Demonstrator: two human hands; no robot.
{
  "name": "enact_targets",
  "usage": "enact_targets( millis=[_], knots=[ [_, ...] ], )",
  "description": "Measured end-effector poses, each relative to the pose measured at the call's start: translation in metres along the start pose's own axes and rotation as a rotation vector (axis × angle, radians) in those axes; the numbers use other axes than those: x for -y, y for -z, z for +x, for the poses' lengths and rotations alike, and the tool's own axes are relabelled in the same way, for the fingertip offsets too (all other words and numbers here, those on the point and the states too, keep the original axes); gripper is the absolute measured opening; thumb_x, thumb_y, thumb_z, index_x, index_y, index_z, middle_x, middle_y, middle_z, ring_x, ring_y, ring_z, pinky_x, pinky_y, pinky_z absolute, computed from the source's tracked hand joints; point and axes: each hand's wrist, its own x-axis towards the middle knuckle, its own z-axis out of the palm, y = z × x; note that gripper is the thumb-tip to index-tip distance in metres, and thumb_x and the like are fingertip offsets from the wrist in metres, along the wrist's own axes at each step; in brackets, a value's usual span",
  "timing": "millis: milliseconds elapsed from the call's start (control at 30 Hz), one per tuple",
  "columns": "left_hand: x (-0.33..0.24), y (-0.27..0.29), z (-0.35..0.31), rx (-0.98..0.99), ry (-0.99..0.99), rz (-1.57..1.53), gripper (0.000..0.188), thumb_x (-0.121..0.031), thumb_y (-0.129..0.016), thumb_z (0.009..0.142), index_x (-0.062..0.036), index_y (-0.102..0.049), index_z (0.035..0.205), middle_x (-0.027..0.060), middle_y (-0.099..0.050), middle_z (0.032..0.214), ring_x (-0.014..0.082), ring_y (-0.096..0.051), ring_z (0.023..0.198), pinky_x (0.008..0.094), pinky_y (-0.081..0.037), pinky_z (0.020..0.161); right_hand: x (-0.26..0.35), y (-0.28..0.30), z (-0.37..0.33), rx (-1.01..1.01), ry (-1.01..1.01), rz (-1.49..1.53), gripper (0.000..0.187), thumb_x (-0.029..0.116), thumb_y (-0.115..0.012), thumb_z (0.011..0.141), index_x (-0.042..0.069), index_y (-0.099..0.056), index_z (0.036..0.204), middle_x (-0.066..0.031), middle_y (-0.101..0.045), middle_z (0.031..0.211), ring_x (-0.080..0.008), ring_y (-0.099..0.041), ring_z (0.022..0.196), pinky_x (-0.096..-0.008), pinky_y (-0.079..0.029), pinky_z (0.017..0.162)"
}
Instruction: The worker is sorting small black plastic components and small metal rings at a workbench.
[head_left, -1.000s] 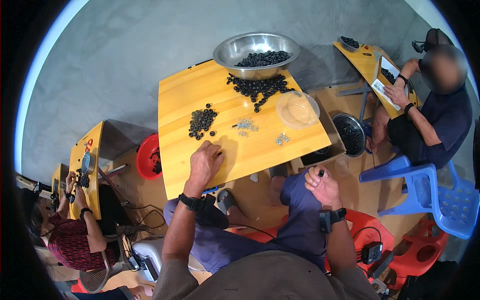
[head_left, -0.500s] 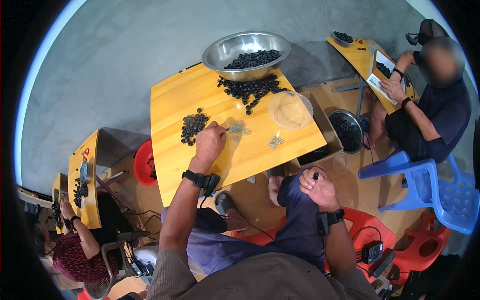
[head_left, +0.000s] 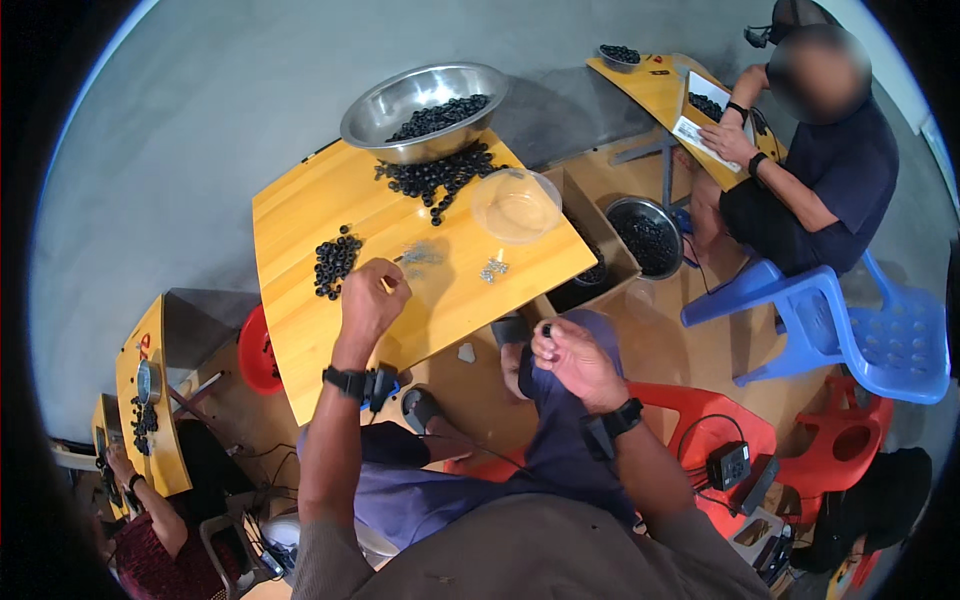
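My left hand (head_left: pixel 372 302) is over the wooden table, its thumb and fingers pinched together. Whatever lies between those fingertips is too small to make out. Just beyond them is a loose pile of tiny silvery metal parts (head_left: pixel 424 254). A cluster of black ring-shaped pieces (head_left: pixel 335 266) lies to the left of that hand. Over my right thigh, beyond the table's edge, my right hand (head_left: pixel 582 368) is closed with a small black ring-shaped piece (head_left: pixel 547 331) at its fingertips.
A steel basin (head_left: pixel 425 110) of black pieces stands at the table's (head_left: pixel 300 350) far side, with more spilled before it. A clear plastic tub (head_left: pixel 516 205) and small silvery parts (head_left: pixel 493 270) lie rightward. Co-workers sit at tables on both sides. A blue chair (head_left: pixel 850 330) stands right.
The whole view has shifted, so the table appears farther left. My left hand has drawn back a little from the silvery pile toward me. My right hand keeps its hold on the black piece.
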Motion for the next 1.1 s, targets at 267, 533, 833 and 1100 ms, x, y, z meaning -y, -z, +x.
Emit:
enact_targets(
  millis=[267,533,833,1100],
  knots=[
    [-0.113,-0.002,-0.088,0.170,0.194,-1.182,0.010,0.006,-0.066,0.084,-0.0021,-0.067,0.089,0.0052,-0.065,0.099,0.0122,-0.060,0.093,0.0274,-0.047,0.085,-0.041,-0.038,-0.004,-0.002,-0.096,0.155,0.021,0.020,-0.066,0.099,0.003,-0.065,0.109,0.0008,-0.055,0.083,-0.0116,-0.052,0.079,-0.0255,-0.041,0.067],
    [-0.130,-0.020,-0.108,0.093,0.151,-1.310,0.012,0.006,-0.066,0.084,-0.0018,-0.067,0.092,0.0088,-0.064,0.109,0.0166,-0.060,0.100,0.0319,-0.047,0.093,-0.052,-0.056,-0.015,-0.061,-0.152,0.168,0.013,0.023,-0.065,0.100,0.012,-0.065,0.094,0.0020,-0.057,0.081,-0.0103,-0.054,0.079,-0.0270,-0.042,0.067],
    [-0.130,-0.028,-0.120,0.111,0.112,-1.381,0.017,0.011,-0.063,0.087,-0.0010,-0.067,0.098,0.0103,-0.063,0.113,0.0204,-0.062,0.106,0.0357,-0.051,0.096,-0.060,-0.051,-0.020,-0.014,-0.178,0.218,0.012,0.025,-0.066,0.100,0.014,-0.066,0.097,0.0049,-0.058,0.083,-0.0072,-0.055,0.077,-0.0257,-0.044,0.067],
    [-0.128,-0.021,-0.118,0.156,0.109,-1.350,0.011,0.004,-0.064,0.087,-0.0020,-0.066,0.096,0.0116,-0.063,0.114,0.0166,-0.061,0.102,0.0312,-0.051,0.090,-0.063,-0.054,-0.021,-0.042,-0.191,0.231,0.013,0.025,-0.066,0.100,0.012,-0.065,0.101,0.0054,-0.056,0.083,-0.0062,-0.054,0.078,-0.0239,-0.043,0.068]
  ],
)
